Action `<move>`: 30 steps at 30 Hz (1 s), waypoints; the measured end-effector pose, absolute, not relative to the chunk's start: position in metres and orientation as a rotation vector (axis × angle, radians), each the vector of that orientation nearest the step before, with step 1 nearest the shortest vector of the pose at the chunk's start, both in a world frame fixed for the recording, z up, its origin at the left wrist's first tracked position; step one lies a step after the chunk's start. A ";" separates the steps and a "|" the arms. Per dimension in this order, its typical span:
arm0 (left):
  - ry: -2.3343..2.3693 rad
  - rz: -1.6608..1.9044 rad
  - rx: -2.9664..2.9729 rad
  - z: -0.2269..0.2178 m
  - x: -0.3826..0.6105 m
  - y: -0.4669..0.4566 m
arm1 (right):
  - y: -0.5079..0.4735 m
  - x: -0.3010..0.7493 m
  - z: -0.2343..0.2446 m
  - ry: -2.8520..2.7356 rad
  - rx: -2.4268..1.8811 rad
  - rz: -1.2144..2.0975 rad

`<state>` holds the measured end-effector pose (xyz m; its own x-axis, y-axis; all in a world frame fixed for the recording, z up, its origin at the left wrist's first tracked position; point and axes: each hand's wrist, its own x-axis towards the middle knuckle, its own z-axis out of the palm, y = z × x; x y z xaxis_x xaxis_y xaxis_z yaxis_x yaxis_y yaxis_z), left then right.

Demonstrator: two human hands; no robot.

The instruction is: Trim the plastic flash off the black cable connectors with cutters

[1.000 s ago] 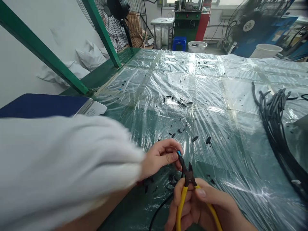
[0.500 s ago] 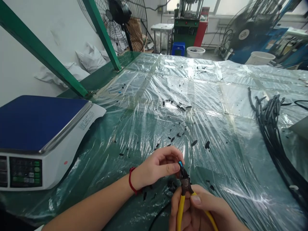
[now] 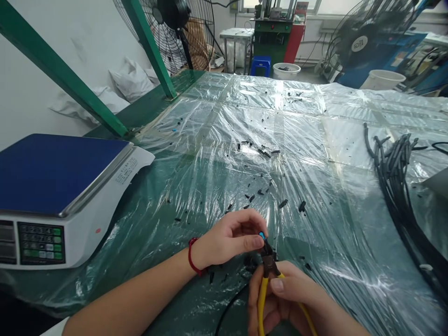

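head view, lower centre: our left hand [image 3: 226, 241] pinches a blue-tipped piece [image 3: 261, 235], slanting down-right toward pliers [image 3: 269, 266] our right hand [image 3: 297, 288], below, curls closed around.

far windows [image 3: 341, 4] bright; white glare streaks the plastic sheet [image 3: 304, 163]

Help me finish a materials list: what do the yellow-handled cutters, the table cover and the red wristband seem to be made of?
Cutters: head probably steel, from its dark, dull look; grips likely plastic or rubber, smooth and yellow. Table cover: clear, glossy plastic film, by its wrinkles and glare. Red wristband: perhaps cord, by its uneven outline; finish unclear.
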<state>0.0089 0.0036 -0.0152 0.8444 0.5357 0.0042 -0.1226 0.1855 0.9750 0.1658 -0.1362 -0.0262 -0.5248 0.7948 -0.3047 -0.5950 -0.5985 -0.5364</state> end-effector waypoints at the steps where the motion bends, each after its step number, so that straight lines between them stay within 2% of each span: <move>1: 0.382 0.482 1.323 -0.016 0.009 0.003 | -0.136 0.166 -0.025 -0.485 -0.694 2.146; 21: 0.418 0.497 1.419 -0.018 0.007 0.005 | -0.132 0.168 -0.031 -0.602 -0.926 2.086; 30: 0.436 0.494 1.448 -0.022 0.008 0.007 | -0.135 0.168 -0.021 -0.710 -1.233 1.977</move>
<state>0.0076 0.0068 -0.0216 0.8252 0.5646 0.0144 -0.0562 0.0568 0.9968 0.1676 -0.1355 -0.0208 -0.3097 0.7863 -0.5346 -0.2665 -0.6115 -0.7450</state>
